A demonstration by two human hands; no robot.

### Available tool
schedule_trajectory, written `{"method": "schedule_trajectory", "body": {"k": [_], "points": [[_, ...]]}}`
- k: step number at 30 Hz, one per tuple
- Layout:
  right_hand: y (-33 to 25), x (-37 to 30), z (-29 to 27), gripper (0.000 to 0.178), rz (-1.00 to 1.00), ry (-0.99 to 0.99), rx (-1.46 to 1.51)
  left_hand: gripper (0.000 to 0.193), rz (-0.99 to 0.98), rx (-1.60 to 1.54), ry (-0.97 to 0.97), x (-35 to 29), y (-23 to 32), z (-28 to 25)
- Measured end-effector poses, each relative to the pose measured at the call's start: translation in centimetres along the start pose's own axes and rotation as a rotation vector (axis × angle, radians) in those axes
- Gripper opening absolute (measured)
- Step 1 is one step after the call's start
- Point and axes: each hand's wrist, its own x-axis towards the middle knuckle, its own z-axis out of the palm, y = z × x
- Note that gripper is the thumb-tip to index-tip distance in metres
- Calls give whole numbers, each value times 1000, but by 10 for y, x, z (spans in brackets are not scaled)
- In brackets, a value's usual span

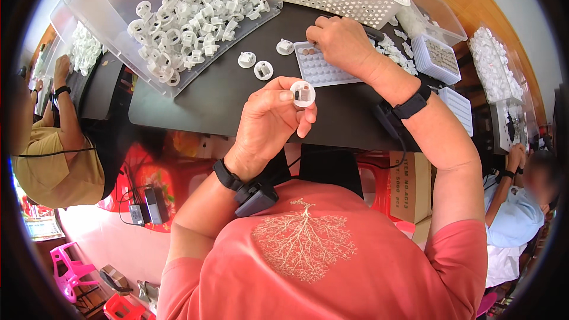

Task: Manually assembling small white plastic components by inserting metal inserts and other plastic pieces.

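Left hand [264, 111] pinches white round part [304, 101] over near side of dark table [195, 104], open face up, no clear long axis. Pale tray [329, 74] just beyond, slightly right; right hand [344, 41] nearer tray. Right fingertips hidden, can't tell grip.

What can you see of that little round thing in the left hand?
The white piece looks like plastic: a round rim around a boxy middle, with a dark patch toward the left and a small brownish spot near the top. Its round face is turned toward the camera. The left hand holds it, seen against the dark table, with the thumb at its left edge. Finer details are too small.
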Motion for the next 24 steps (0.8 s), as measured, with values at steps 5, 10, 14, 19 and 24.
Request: {"method": "schedule_trajectory", "body": {"k": [5,10,14,19,24], "points": [[0,-2,-3,6,-48,34,-25,33,16,-16,4,-1,0,0],[0,-1,-8,11,-113,-44,-119,31,18,-30,-4,0,0,1],[1,-2,-7,11,-118,-60,-114,30,15,-33,-29,2,-1,-1],[7,-3,-6,11,-74,-71,-75,28,27,-18,-50,3,-1,-1],[7,-4,-6,11,-103,-76,-67,27,30,-4,-44,2,-1,-1]]}}
